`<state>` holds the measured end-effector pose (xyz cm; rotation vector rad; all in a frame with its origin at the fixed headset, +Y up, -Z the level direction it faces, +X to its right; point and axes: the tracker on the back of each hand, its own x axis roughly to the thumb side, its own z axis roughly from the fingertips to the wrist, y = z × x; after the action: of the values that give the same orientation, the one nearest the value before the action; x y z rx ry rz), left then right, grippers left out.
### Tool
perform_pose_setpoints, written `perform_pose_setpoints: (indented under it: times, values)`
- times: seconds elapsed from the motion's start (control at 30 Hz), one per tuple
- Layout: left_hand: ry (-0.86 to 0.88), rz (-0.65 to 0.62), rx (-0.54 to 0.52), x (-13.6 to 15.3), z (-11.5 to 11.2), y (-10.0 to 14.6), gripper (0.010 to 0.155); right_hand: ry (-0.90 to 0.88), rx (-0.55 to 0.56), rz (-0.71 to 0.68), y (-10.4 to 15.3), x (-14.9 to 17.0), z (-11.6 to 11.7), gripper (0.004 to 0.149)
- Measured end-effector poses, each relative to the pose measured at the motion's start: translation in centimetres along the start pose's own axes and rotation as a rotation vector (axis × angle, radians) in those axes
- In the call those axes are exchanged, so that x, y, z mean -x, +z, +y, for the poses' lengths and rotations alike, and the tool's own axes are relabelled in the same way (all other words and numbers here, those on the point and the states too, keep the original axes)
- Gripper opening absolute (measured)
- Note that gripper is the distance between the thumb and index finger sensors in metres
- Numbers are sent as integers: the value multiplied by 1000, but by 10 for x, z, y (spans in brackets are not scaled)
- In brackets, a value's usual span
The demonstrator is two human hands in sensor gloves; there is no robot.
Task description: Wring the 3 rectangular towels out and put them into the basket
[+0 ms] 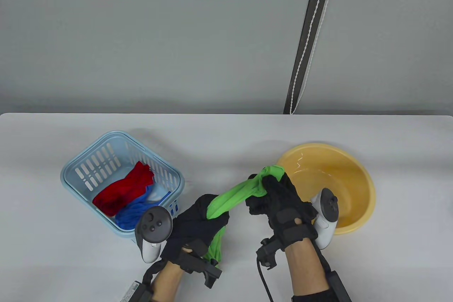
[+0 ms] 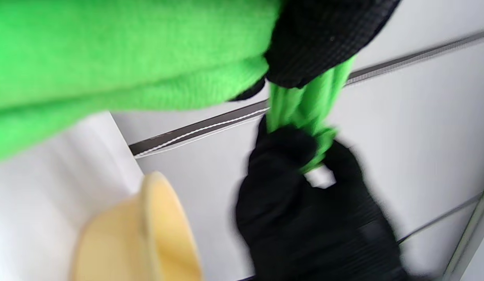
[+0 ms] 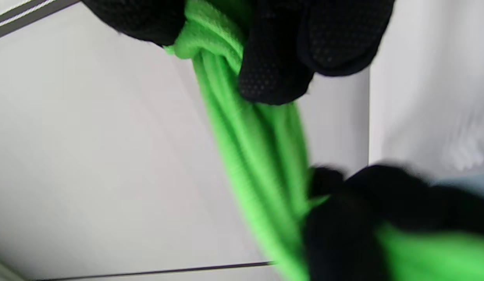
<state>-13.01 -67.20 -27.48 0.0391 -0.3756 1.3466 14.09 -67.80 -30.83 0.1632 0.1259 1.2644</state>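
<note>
Near the table's front edge we hold the green towel [image 1: 233, 199] twisted into 1 rope between both hands, left hand [image 1: 198, 226] and right hand [image 1: 279, 203] fingers curled tight around its ends; the basket [image 1: 76, 171] lies nearer our left.

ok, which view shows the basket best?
Table view: the whole blue basket shows, with the red towel and blue towel inside. Neither wrist view clearly shows it; they show the hands and green towel.
</note>
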Motion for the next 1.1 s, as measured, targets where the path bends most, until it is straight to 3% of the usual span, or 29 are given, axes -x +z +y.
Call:
perform_pose_setpoints:
  times: [0.1, 0.27, 0.5, 0.63, 0.77, 0.9, 0.97, 1.1]
  values:
    - [3, -13, -35, -10, -4, -9, 54, 22, 14, 31, -4, 7, -14, 59]
    - [59, -39, -123, -16, 2, -21, 64, 145, -55, 40, -2, 5, -28, 81]
    - [71, -112, -82, -15, 0, -24, 63, 525, 14, -80, 5, -7, -39, 61]
    - [-76, -135, -80, -22, 11, -20, 57, 692, -4, -112, 7, -17, -44, 66]
    - [-206, -174, -102, -32, 19, -13, 56, 706, -18, -194, 9, -27, -38, 69]
    - [-331, -186, -83, -35, 22, -7, 55, 753, -139, -211, 9, -31, -23, 75]
    - [-336, -178, -78, -32, 22, -4, 55, 720, -144, -248, 9, -32, -17, 77]
    - [-322, -158, -46, -26, 20, 3, 55, 714, -275, -257, 8, -29, 4, 81]
